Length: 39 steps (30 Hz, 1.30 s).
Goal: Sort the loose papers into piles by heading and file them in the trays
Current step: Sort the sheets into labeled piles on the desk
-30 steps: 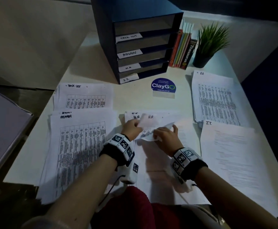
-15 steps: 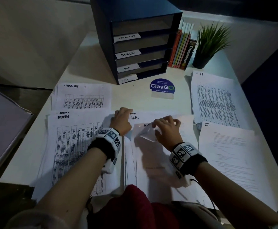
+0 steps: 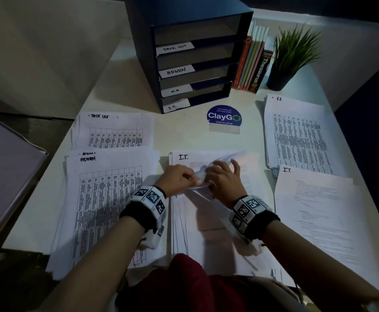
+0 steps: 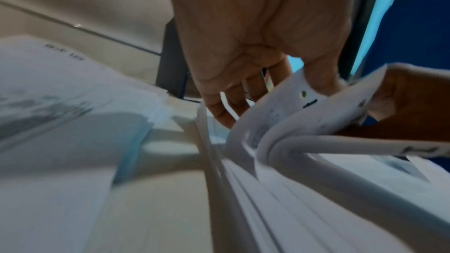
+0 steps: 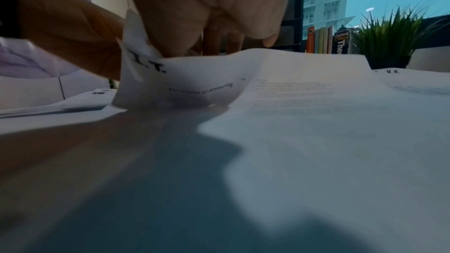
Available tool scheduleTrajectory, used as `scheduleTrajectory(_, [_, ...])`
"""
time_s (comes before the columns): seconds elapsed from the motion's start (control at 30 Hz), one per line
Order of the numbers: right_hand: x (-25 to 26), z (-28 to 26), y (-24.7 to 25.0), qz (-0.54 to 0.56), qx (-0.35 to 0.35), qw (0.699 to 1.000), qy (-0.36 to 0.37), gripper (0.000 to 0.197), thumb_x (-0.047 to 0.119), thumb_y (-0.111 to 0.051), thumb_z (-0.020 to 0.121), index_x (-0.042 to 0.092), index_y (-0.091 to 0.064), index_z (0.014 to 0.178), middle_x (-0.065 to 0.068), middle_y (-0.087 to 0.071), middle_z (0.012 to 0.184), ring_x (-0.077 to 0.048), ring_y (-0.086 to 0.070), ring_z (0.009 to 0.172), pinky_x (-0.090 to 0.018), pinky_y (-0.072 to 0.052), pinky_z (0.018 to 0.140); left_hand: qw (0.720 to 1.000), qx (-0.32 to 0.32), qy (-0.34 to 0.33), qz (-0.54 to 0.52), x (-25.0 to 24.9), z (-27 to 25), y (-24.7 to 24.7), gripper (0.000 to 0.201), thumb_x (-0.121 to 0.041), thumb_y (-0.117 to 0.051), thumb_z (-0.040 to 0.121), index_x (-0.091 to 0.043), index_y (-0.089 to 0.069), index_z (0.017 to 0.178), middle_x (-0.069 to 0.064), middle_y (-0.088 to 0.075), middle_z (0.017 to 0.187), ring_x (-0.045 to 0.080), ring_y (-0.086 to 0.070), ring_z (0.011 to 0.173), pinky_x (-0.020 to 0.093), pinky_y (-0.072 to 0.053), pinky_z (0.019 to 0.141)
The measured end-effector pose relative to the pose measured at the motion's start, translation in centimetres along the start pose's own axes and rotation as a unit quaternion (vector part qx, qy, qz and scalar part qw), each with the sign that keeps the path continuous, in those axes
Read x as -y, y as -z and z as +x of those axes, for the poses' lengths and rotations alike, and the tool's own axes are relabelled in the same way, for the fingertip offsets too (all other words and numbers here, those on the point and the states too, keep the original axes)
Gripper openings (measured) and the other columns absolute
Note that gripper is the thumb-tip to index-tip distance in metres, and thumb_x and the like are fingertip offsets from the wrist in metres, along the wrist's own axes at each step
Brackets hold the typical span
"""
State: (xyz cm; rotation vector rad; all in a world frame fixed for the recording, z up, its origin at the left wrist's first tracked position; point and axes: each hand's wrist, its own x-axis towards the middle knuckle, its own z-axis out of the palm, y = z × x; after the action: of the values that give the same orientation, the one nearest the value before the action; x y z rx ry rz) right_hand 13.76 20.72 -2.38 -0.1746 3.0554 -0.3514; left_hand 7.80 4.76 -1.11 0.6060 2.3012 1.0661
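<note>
Nearest the person, a dark red garment (image 3: 184, 287) shows at the lower edge of the head view, against the front edge of a pale desk (image 3: 130, 70). Just past it lies the middle stack of loose papers (image 3: 208, 228), its far sheet headed I.T. Over that stack the left hand (image 3: 179, 179) and right hand (image 3: 223, 179) meet, each pinching the curled-up top corner of a lifted sheet (image 5: 194, 76); the right wrist view shows I.T. written on that bent corner, and the left wrist view shows several sheet edges curling up under the fingers (image 4: 228, 103). Left of the hands sits the ADMIN pile (image 3: 107, 199), with the TASK LIST pile (image 3: 114, 131) beyond it. To the right lies another I.T. pile (image 3: 323, 212), and past it the H.R. pile (image 3: 296, 136). Further back on bare desk stands a round blue ClayGo sign (image 3: 224, 118). Behind it rises the dark blue tray unit (image 3: 193, 57), its shelves labelled TASK LIST, ADMIN, H.R. and I.T. from upper to lower. Right of it stand upright books (image 3: 251, 64) and a potted plant (image 3: 292, 55). Pale walls close in on both sides, and a dark floor shows at the left.
</note>
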Motion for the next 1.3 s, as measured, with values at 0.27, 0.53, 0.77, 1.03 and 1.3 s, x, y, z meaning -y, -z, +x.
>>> scheduleTrajectory(0.27, [0.2, 1.7, 0.7, 0.136, -0.09, 0.981, -0.105, 0.025, 0.022, -0.059, 0.086, 0.017, -0.063, 0.11, 0.0, -0.058, 0.121, -0.02, -0.044, 0.122, -0.038, -0.009, 0.107, 0.985, -0.024, 0.086, -0.147, 1.4, -0.9, -0.5, 0.04, -0.035, -0.059, 0.086, -0.008, -0.057, 0.115, 0.01, -0.063, 0.107, 0.023, -0.06, 0.098, 0.034, -0.049, 0.086])
scheduleTrajectory(0.53, [-1.0, 0.8, 2.7, 0.224, -0.091, 0.962, -0.127, 0.064, 0.056, -0.019, 0.068, 0.02, -0.066, 0.091, 0.011, -0.053, 0.126, -0.016, -0.028, 0.125, -0.032, -0.017, 0.094, 0.928, -0.164, 0.216, -0.257, 2.8, -0.3, -1.1, 0.021, -0.024, -0.06, 0.088, -0.009, -0.066, 0.1, 0.014, -0.068, 0.105, 0.029, -0.064, 0.098, 0.043, -0.049, 0.094])
scheduleTrajectory(0.77, [-2.1, 0.3, 1.5, 0.146, -0.037, 0.981, -0.122, 0.036, -0.001, -0.05, 0.077, 0.009, -0.063, 0.109, -0.01, -0.062, 0.112, -0.034, -0.05, 0.102, -0.034, -0.037, 0.078, 0.975, -0.098, 0.172, -0.101, -0.5, 0.4, -2.4, 0.029, -0.022, -0.055, 0.092, 0.0, -0.062, 0.109, 0.014, -0.065, 0.107, 0.023, -0.061, 0.094, 0.027, -0.046, 0.079])
scheduleTrajectory(1.03, [-2.0, 1.6, 1.3, 0.185, 0.019, 0.973, -0.136, 0.03, -0.003, -0.048, 0.083, -0.004, -0.056, 0.111, -0.023, -0.058, 0.11, -0.036, -0.054, 0.105, -0.035, -0.04, 0.085, 0.944, -0.328, -0.002, -0.039, -9.3, 1.4, 7.7, 0.028, -0.013, -0.043, 0.097, -0.004, -0.057, 0.075, 0.011, -0.055, 0.071, 0.025, -0.055, 0.066, 0.022, -0.045, 0.054])
scheduleTrajectory(1.3, [-1.1, 2.7, 6.2, 0.424, -0.068, 0.87, -0.242, 0.064, 0.041, -0.056, 0.088, 0.016, -0.03, 0.14, -0.004, -0.043, 0.138, -0.023, -0.04, 0.121, -0.041, -0.035, 0.098, 0.831, -0.529, -0.087, -0.148, -13.2, 2.2, 15.0, 0.031, -0.014, -0.051, 0.092, 0.008, -0.058, 0.112, 0.008, -0.061, 0.114, 0.016, -0.058, 0.103, 0.017, -0.041, 0.083])
